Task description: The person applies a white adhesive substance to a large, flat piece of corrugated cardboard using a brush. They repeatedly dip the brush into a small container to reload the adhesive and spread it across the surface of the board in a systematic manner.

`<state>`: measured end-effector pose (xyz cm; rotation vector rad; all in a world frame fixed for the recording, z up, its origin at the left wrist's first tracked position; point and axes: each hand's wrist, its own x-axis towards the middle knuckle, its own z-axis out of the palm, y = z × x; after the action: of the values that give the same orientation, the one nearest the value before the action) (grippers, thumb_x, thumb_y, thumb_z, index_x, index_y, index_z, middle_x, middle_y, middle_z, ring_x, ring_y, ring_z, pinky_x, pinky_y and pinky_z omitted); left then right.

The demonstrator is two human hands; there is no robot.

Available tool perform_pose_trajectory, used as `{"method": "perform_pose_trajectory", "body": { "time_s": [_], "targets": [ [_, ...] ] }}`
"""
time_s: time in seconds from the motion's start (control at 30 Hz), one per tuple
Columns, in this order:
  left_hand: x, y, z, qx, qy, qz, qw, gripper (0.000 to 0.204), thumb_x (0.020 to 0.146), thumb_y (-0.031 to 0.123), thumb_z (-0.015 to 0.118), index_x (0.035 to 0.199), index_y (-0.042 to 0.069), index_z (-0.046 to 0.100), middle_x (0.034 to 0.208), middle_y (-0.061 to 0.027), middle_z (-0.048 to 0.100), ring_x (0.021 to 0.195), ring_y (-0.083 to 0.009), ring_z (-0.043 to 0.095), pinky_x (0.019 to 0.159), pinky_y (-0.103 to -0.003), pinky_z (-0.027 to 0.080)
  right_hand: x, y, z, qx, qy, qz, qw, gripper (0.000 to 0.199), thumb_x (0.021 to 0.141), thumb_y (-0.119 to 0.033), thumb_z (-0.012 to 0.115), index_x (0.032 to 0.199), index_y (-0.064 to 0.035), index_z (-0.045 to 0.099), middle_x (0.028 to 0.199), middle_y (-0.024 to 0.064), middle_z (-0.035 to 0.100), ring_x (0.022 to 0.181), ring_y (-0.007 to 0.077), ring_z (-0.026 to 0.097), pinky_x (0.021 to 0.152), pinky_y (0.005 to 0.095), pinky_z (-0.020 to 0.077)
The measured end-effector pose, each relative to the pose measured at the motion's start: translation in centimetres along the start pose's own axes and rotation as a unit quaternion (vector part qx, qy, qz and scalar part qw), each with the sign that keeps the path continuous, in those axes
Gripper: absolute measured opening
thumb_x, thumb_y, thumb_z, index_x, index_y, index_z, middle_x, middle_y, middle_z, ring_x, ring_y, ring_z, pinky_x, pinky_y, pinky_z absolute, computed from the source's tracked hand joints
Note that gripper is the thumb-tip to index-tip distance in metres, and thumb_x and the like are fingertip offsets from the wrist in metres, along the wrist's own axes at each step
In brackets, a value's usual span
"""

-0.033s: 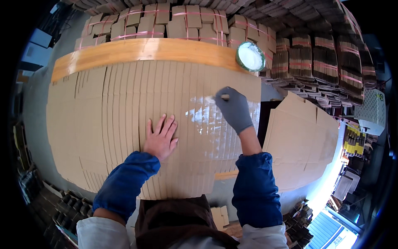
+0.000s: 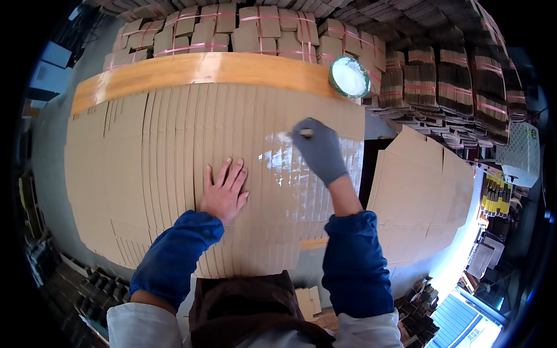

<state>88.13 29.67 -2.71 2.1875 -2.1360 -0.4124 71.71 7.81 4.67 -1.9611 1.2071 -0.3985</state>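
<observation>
A row of overlapping cardboard sheets (image 2: 125,174) lies fanned out over a wooden table, with narrow strips showing along their edges. My left hand (image 2: 223,191), bare, rests flat with fingers spread on the strips near the middle. In a grey glove, my right hand (image 2: 321,149) is closed around a brush, mostly hidden, whose pale handle end (image 2: 306,133) shows at the fist. The brush's tip is blurred over the cardboard. Wet white paste (image 2: 284,159) streaks the strips beside and below the glove. A green-rimmed bowl (image 2: 349,77) of white paste stands at the table's far right.
The wooden tabletop (image 2: 203,68) shows along the far edge. Tied cardboard bundles (image 2: 255,32) are stacked beyond it, and more bundles (image 2: 438,87) at the far right. Another cardboard sheet (image 2: 420,197) lies right of the table, next to a dark gap.
My gloved right hand has shifted slightly left and toward the far side with the brush. My left hand stays in place on the cardboard.
</observation>
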Motion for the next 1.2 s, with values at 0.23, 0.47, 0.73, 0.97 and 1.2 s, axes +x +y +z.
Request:
{"method": "perform_pose_trajectory", "body": {
  "time_s": [0.23,0.47,0.73,0.97,1.2],
  "targets": [
    [0.2,0.0,-0.3,-0.001,0.006,0.004,1.0,0.06,0.09,0.04,0.058,0.141,0.011,0.044,0.157,-0.0046,0.03,0.146,-0.0294,0.022,0.113,-0.066,0.017,0.0,2.8,-1.4,-0.016,0.064,0.024,0.998,0.007,0.083,-0.013,0.064,0.081,-0.0065,0.066,0.08,0.0176,0.068,0.077,0.0363,0.068,0.071,0.0417,0.0548],
    [0.5,0.1,0.1,-0.005,0.003,0.006,1.0,0.059,0.09,0.038,0.058,0.141,0.01,0.045,0.157,-0.0048,0.029,0.146,-0.0297,0.021,0.113,-0.066,0.016,-0.8,-0.3,3.2,0.01,0.072,-0.04,0.997,0.012,0.082,-0.018,0.07,0.085,-0.0071,0.065,0.086,0.0175,0.066,0.081,0.0381,0.066,0.074,0.0423,0.0536],
    [0.1,0.1,0.0,-0.005,0.004,-0.002,1.0,0.059,0.091,0.038,0.057,0.142,0.01,0.044,0.158,-0.0045,0.029,0.147,-0.029,0.021,0.114,-0.065,0.015,-8.3,-2.7,6.5,-0.115,0.031,-0.055,0.991,0.015,0.085,-0.013,0.068,0.099,-0.0097,0.064,0.106,0.0092,0.065,0.083,0.0342,0.067,0.07,0.0416,0.055],
    [0.0,-0.1,0.0,0.009,-0.027,-0.01,1.0,0.058,0.095,0.042,0.051,0.145,0.013,0.041,0.159,-0.002,0.026,0.148,-0.0272,0.018,0.115,-0.065,0.015,-10.3,-2.8,6.3,-0.077,0.115,-0.015,0.99,0.013,0.09,-0.014,0.062,0.102,-0.0093,0.065,0.108,0.0127,0.065,0.082,0.0375,0.066,0.071,0.0432,0.055],
    [-0.2,-0.1,0.3,0.004,-0.023,-0.005,1.0,0.058,0.095,0.042,0.05,0.145,0.013,0.04,0.16,-0.0017,0.025,0.148,-0.0272,0.017,0.115,-0.064,0.015,-11.8,0.7,4.2,-0.102,0.202,0.05,0.973,0.013,0.087,-0.006,0.061,0.099,-0.0078,0.063,0.101,0.0139,0.065,0.078,0.035,0.067,0.067,0.0437,0.0552]
  ]
}}
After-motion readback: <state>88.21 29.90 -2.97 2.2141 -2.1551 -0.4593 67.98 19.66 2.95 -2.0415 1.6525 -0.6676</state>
